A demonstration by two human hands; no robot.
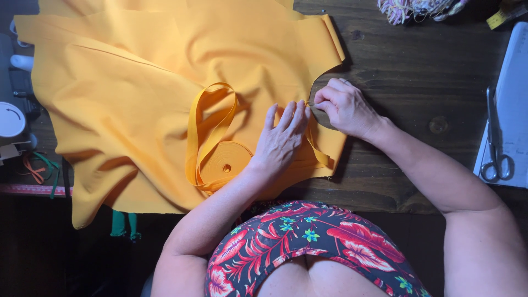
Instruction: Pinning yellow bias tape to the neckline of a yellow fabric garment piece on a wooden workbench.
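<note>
I am pressing my left hand (284,137) flat on the yellow fabric (137,99), just right of the tape roll (223,162); my right hand (344,107), touching it, is pinching the fabric's edge.

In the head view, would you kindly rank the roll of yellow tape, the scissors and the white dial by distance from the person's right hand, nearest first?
From the right hand:
1. Roll of yellow tape, on the yellow fabric, to the hand's left.
2. Scissors, near the table's right edge.
3. White dial, at the far left edge.

Left hand (283,137) flat, right hand (344,105) pinching
</note>
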